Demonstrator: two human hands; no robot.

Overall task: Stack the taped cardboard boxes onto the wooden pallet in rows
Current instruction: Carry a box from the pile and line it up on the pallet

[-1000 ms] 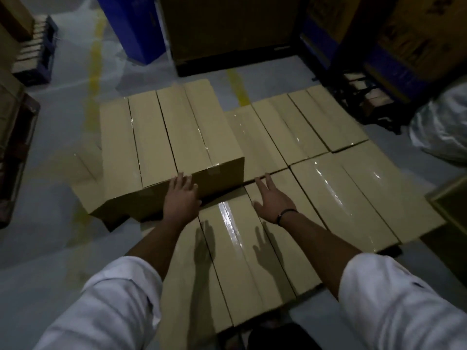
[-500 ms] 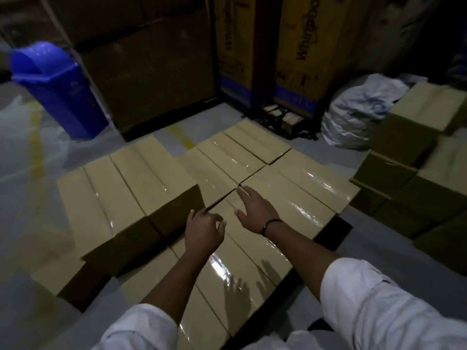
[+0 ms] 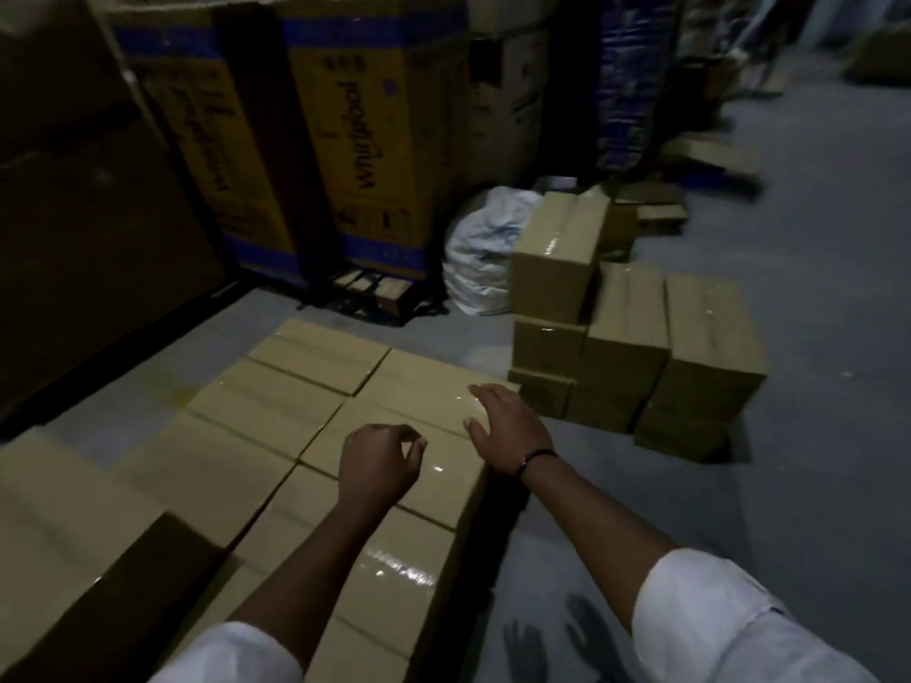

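Note:
A flat layer of taped cardboard boxes (image 3: 276, 406) covers the pallet in front of me; the pallet itself is hidden under them. A second-tier box (image 3: 64, 529) sits on the layer at the lower left. My left hand (image 3: 377, 465) hovers over the layer with fingers loosely curled, holding nothing. My right hand (image 3: 508, 426) is spread with fingers straight, above the layer's right edge, empty. A separate pile of taped boxes (image 3: 631, 347) stands on the floor to the right, apart from both hands.
Tall printed appliance cartons (image 3: 374, 135) and dark large cartons (image 3: 84, 214) line the back. A white sack (image 3: 483, 248) lies behind the floor pile. Loose flattened cardboard (image 3: 710, 155) lies at the far right. Grey floor (image 3: 813, 386) stretches to the right.
My view has swung to the right, bringing the floor pile of boxes into sight. Both hands have lifted off the second-tier box and moved right over the layer.

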